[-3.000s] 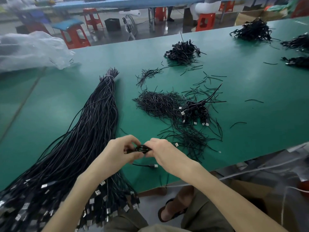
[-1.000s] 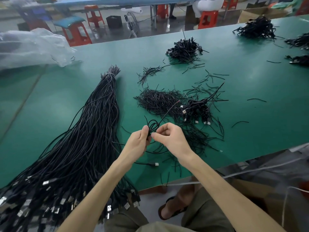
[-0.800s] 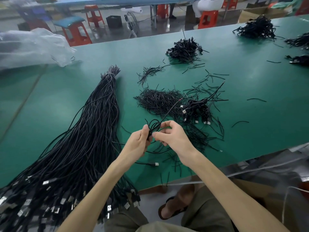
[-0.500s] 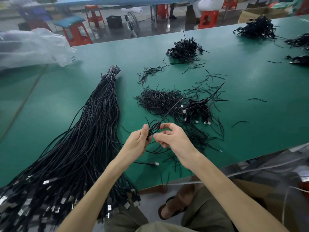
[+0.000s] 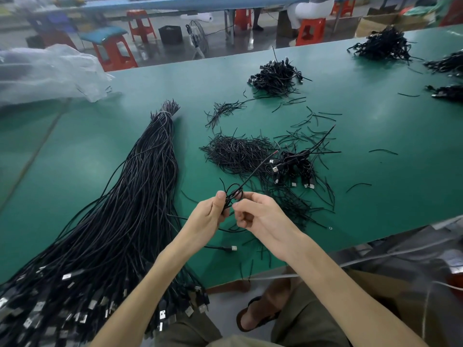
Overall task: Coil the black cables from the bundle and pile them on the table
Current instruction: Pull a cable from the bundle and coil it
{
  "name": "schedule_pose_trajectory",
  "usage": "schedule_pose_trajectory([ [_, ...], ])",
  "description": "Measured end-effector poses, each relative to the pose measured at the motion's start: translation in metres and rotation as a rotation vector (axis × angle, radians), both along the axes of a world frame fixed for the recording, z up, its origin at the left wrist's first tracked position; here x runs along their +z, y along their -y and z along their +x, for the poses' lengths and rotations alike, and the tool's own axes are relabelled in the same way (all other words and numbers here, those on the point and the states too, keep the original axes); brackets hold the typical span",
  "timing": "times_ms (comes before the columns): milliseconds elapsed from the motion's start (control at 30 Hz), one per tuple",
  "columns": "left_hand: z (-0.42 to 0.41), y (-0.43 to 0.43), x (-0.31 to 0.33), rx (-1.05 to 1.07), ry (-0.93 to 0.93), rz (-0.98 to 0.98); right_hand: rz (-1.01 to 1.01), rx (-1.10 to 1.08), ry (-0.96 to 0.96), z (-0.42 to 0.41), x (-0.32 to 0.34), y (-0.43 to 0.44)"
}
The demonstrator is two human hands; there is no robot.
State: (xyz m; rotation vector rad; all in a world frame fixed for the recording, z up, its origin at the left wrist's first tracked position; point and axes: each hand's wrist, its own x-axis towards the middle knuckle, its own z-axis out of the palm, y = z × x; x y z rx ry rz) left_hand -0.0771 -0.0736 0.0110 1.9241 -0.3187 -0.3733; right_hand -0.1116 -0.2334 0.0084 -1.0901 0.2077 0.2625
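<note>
A long bundle of black cables (image 5: 130,201) lies on the green table (image 5: 375,156), tied near its far tip, its USB plugs hanging over the near edge. My left hand (image 5: 208,216) pinches a small coil of black cable (image 5: 234,194) just above the table. My right hand (image 5: 260,216) pinches the same coil from the right. One free end of that cable sticks up and to the right. Its USB plug (image 5: 231,248) lies on the table below my hands. A small pile of coiled cables (image 5: 293,169) sits to the right of my hands.
A heap of short black ties (image 5: 235,154) lies beyond my hands, with loose ties scattered around. More cable piles (image 5: 275,77) (image 5: 383,45) sit farther back. A clear plastic bag (image 5: 47,73) lies at the far left. Red stools stand behind the table.
Three seconds ago my hands held the coil low by the table edge. They have since lifted it up and forward, and over the last second they have hardly moved.
</note>
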Motion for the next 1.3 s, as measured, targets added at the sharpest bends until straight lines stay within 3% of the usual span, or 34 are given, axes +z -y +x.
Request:
schedule_pose_trajectory([
  [233,0.002,-0.002,-0.005,0.014,0.037,0.071,-0.036,-0.028,0.01,-0.001,0.002,-0.005],
  [567,0.0,-0.018,-0.019,-0.024,0.058,0.048,0.141,-0.066,-0.032,-0.01,0.0,-0.019],
  [933,-0.014,-0.015,-0.019,0.093,0.229,0.104,-0.276,-0.136,0.108,-0.027,-0.003,-0.029],
  [1300,-0.013,-0.01,-0.017,0.131,0.093,0.033,-0.404,0.079,0.321,-0.019,0.001,-0.015],
])
